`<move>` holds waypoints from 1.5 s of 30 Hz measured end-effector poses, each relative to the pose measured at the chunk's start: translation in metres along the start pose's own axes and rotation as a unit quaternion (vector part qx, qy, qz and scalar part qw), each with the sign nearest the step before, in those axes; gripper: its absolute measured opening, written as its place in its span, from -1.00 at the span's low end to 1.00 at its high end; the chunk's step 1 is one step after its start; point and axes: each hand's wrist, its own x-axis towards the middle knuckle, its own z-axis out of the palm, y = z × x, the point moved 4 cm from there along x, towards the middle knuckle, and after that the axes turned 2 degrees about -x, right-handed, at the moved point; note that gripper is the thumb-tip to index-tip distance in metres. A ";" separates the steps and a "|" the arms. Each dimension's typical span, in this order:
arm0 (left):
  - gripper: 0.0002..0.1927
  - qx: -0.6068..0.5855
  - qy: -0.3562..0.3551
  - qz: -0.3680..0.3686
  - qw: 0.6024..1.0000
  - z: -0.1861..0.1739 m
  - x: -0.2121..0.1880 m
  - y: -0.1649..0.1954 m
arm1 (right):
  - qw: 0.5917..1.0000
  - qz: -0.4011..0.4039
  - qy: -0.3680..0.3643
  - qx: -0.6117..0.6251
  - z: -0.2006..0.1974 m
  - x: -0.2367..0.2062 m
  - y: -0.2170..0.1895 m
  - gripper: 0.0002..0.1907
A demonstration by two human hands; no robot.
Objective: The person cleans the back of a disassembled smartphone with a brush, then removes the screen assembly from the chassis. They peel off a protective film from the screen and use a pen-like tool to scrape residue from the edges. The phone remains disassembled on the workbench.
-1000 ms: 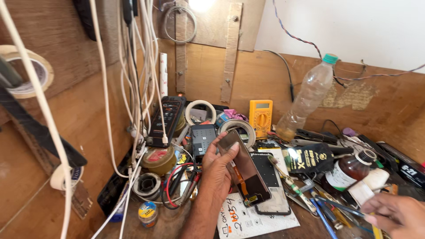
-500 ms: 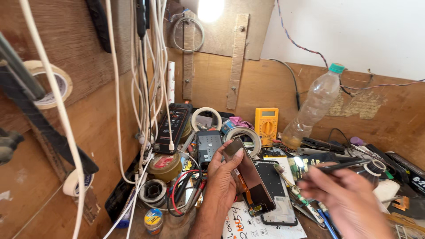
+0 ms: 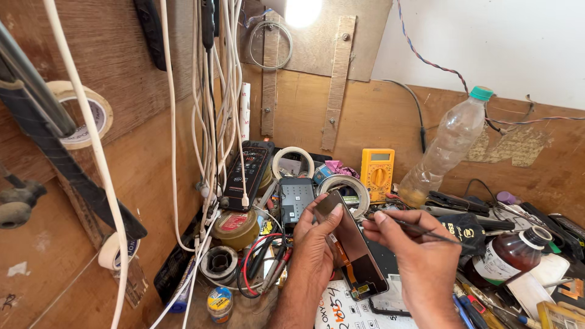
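Fingers of the left hand (image 3: 314,240) gripped a phone screen panel (image 3: 352,244) by its upper left corner, thumb on the top edge, holding it tilted above the cluttered bench. Just right of the panel, the right hand (image 3: 417,253) was closed narrowly around a thin dark tool (image 3: 426,230), its tip seemingly close to the panel's top edge, though whether it touched could not be told.

Under the panel lay another dark phone (image 3: 387,292) on a printed paper sheet (image 3: 341,311). Behind the panel stood a small dark phone body (image 3: 297,198) and a roll of tape (image 3: 346,186), with a yellow multimeter (image 3: 377,172) farther back against the wooden wall. Right of the panel sat a brown glass bottle (image 3: 509,256), and well behind it a clear plastic bottle with a green cap (image 3: 448,146) leaned on the wall. Left of the panel were a round tin (image 3: 234,226), red and black leads (image 3: 262,268) and a spool of solder (image 3: 219,265). White cables (image 3: 210,122) hung down the wall left of the panel, and a tape roll (image 3: 82,116) hung farther left still.
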 end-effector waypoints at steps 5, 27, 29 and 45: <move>-0.46 0.006 0.002 -0.008 1.000 0.001 0.000 0.000 | 0.999 -0.011 0.000 -0.047 0.002 -0.007 0.002 -0.83; -0.47 0.001 0.020 -0.025 0.999 0.000 -0.003 0.000 | 0.993 -0.012 -0.005 -0.122 0.000 -0.015 0.007 -0.77; -0.47 -0.001 0.010 -0.019 1.000 0.001 -0.003 -0.001 | 0.993 -0.021 -0.005 -0.120 0.002 -0.015 0.006 -0.76; -0.48 -0.002 -0.004 -0.008 1.000 0.000 0.000 -0.003 | 0.993 -0.041 -0.001 -0.113 -0.003 -0.019 0.007 -0.79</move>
